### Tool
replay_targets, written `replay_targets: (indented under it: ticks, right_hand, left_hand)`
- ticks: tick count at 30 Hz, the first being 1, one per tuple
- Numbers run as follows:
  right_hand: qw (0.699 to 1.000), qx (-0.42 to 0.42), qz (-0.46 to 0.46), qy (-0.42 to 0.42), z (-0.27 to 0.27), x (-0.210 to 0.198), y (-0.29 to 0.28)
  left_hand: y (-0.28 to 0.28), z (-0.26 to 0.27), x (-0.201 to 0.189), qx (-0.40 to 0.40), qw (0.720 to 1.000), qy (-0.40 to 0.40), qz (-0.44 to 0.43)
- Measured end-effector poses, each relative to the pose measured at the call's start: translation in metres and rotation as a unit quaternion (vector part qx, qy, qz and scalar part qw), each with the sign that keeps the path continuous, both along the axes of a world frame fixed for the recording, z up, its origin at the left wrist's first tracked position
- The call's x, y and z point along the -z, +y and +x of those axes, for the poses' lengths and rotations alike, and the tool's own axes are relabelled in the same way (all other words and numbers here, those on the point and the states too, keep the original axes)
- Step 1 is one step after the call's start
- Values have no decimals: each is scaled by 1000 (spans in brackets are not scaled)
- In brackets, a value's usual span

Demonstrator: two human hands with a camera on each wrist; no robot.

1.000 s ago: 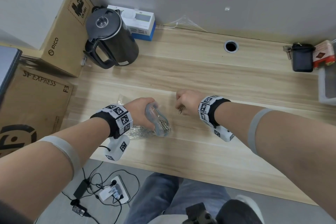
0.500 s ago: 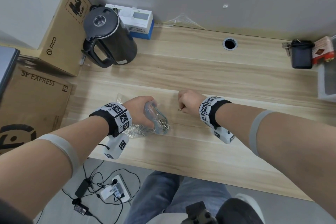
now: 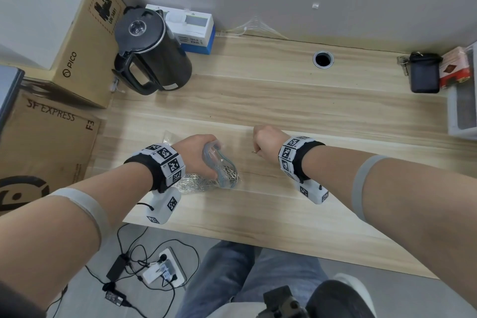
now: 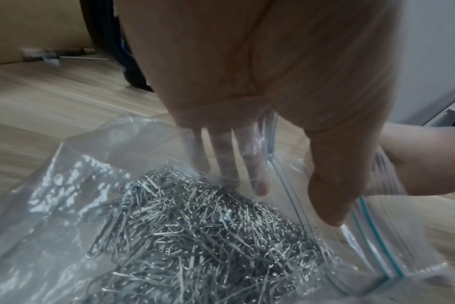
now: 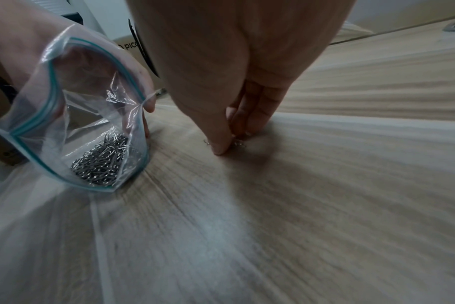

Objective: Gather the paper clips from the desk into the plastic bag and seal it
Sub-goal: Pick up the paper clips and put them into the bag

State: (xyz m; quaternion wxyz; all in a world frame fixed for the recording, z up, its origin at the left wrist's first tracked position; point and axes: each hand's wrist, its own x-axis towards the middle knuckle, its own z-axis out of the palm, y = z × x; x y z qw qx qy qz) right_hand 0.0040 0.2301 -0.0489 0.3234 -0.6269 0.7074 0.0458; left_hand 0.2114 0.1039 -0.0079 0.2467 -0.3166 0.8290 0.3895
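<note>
The plastic bag point(image 3: 222, 162), its mouth open and a heap of paper clips point(image 4: 208, 236) inside, is gripped by the left hand point(image 3: 196, 155) near the desk point(image 3: 284, 209) front; just right, loose clips point(image 5: 238, 142) are pinched against the desk by the right hand point(image 3: 267, 141).

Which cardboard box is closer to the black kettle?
The PICO box. It stands right beside the kettle at the back left. The SF EXPRESS box lies further forward, nearer the person.
</note>
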Motion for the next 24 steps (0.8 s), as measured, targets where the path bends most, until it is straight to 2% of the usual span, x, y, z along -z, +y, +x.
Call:
replay_targets:
  ticks: [11,13,16,21,24]
  right_hand:
    - [998,34,-6,-47,3,1,7]
    - [996,65,2,-57,0,0,6]
    - [982,142,19,-121,-1,-8,4]
    - [952,160,20,-259,31,-33,3]
    - [932,164,24,-321,53,-32,-1]
  left_hand:
    - [1,0,0,5,1000,6,-5]
    - [1,0,-1,5,1000,8,-4]
    - [1,-1,-1,3,1000,6,-7]
    - [2,-4,-3,8,1000,5,-2]
    - [3,-4,-4,7,1000,11,4]
